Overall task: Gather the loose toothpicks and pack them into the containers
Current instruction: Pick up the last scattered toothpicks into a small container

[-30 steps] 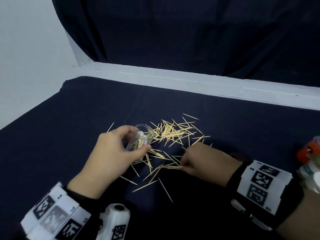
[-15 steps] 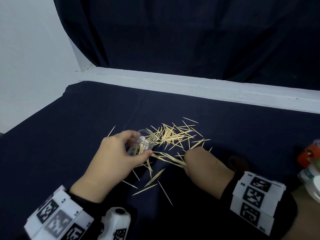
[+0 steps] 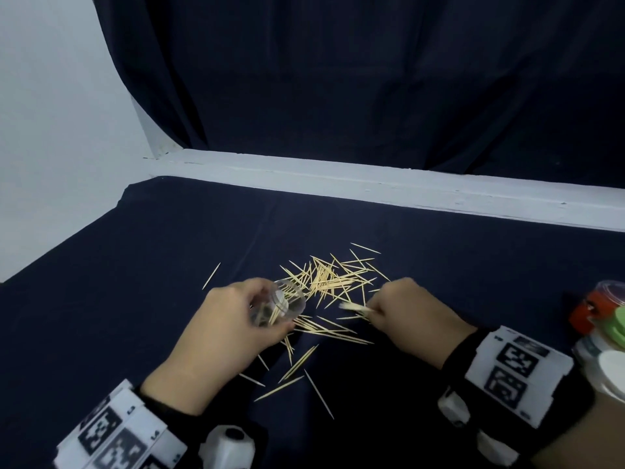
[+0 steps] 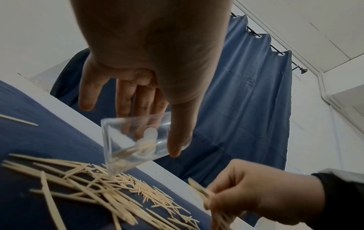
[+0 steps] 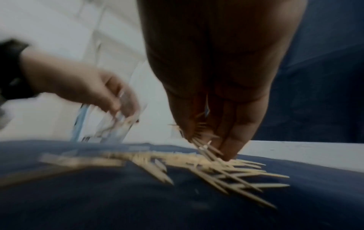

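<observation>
1. Left hand [image 3: 230, 330] grips the clear container [image 3: 280, 304], thumb on the near side and fingers wrapped over the far side; the little finger hangs free of it in the left wrist view.
2. The container is tilted, mouth facing the toothpick pile [image 3: 333, 277], lifted just off the dark tablecloth [image 3: 135, 265]. A few toothpicks lie inside it already, plain through the wall in the left wrist view [image 4: 135, 149].
3. Right hand [image 3: 409, 319] sits just right of the container, fingers bunched narrow and pinching a small bundle of toothpicks [image 3: 355, 308] whose blurred tips point toward the container's mouth.
4. From the right wrist view, that bundle [image 5: 204, 144] juts out below the fingertips [image 5: 234, 149], which touch down among the loose sticks on the cloth.
5. The main pile lies just beyond the container and between the two hands; more toothpicks are scattered on the near side of the container, and one single stick [image 3: 211, 275] lies apart, off to the container's left.
6. Well to the right of the container, at the cloth's edge, a cluster of other containers [image 3: 605, 319] shows red, green and white caps, partly cut off by the frame.
</observation>
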The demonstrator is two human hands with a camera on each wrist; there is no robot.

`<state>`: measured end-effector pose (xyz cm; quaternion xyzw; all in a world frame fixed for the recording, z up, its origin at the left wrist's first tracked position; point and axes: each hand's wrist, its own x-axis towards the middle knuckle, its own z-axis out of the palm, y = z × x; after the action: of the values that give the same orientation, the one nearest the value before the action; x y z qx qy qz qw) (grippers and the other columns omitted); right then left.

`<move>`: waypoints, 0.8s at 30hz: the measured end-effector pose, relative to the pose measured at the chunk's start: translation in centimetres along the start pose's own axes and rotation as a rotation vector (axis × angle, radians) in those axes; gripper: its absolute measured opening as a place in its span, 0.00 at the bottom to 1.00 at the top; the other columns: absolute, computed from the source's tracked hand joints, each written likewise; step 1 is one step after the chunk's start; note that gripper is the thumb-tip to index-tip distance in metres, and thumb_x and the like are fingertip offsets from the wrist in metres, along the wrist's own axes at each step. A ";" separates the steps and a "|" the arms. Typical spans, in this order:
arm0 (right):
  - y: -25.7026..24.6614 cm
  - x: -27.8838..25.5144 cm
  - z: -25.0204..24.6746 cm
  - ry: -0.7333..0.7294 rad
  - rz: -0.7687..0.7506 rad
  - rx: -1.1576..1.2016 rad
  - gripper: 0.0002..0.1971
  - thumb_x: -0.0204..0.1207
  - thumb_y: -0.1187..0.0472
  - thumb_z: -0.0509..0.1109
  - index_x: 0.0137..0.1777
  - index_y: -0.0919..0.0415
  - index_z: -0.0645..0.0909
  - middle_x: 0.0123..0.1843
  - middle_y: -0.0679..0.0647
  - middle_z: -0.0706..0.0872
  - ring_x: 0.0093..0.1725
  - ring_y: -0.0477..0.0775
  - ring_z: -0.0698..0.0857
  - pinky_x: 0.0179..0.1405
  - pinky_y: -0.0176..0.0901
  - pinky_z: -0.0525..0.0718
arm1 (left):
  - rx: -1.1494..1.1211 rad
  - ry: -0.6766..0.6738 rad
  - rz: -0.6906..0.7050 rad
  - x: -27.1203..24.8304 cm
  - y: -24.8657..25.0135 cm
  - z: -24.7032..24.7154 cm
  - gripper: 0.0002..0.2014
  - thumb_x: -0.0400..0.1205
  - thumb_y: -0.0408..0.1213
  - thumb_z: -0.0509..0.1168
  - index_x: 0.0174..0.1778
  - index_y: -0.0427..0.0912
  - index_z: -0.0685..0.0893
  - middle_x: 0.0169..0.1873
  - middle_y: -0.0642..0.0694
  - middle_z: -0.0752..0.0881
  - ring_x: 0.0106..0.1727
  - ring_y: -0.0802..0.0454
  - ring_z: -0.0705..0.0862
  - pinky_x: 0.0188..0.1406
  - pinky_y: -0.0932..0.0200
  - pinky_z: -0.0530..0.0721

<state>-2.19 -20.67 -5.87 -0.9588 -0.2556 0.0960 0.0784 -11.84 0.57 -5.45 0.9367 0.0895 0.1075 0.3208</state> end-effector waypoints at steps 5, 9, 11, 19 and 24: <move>-1.4 -1.0 -2.4 0.093 -0.176 0.106 0.17 0.81 0.59 0.61 0.31 0.63 0.73 0.39 0.60 0.77 0.36 0.59 0.77 0.35 0.50 0.75 | 0.041 -0.031 0.031 0.5 0.0 0.3 0.22 0.63 0.45 0.82 0.52 0.57 0.86 0.45 0.59 0.85 0.45 0.65 0.83 0.40 0.76 0.76; -3.2 -1.0 -2.7 0.129 -0.334 -0.003 0.11 0.81 0.63 0.60 0.41 0.63 0.83 0.30 0.54 0.71 0.35 0.54 0.76 0.37 0.44 0.75 | 0.059 -0.046 0.102 0.7 0.6 0.4 0.25 0.64 0.40 0.82 0.56 0.57 0.86 0.47 0.61 0.83 0.47 0.67 0.80 0.40 0.81 0.72; -4.1 -1.0 -2.9 0.112 -0.345 -0.071 0.10 0.79 0.67 0.60 0.42 0.63 0.83 0.27 0.53 0.64 0.35 0.59 0.81 0.35 0.45 0.77 | 0.039 -0.048 0.124 0.7 1.0 0.5 0.24 0.64 0.39 0.82 0.55 0.58 0.86 0.46 0.62 0.82 0.47 0.67 0.80 0.41 0.79 0.73; -7.4 -0.3 -5.2 -0.016 -0.336 -0.133 0.13 0.79 0.64 0.65 0.61 0.59 0.83 0.57 0.55 0.77 0.55 0.56 0.82 0.46 0.42 0.77 | -0.078 -0.026 0.151 0.5 1.7 1.0 0.21 0.64 0.42 0.81 0.52 0.59 0.86 0.44 0.59 0.85 0.46 0.66 0.83 0.45 0.73 0.78; -6.5 0.3 -6.3 0.089 -0.254 0.366 0.12 0.77 0.62 0.71 0.59 0.56 0.87 0.56 0.51 0.84 0.57 0.50 0.82 0.60 0.38 0.77 | -0.133 0.030 0.099 0.5 0.9 0.4 0.20 0.64 0.44 0.81 0.49 0.59 0.85 0.41 0.58 0.87 0.43 0.68 0.84 0.41 0.78 0.76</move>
<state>-3.63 -15.60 1.47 -0.8919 -0.3490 0.0876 0.2738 -11.13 -0.26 -5.15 0.9149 0.0408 0.1431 0.3754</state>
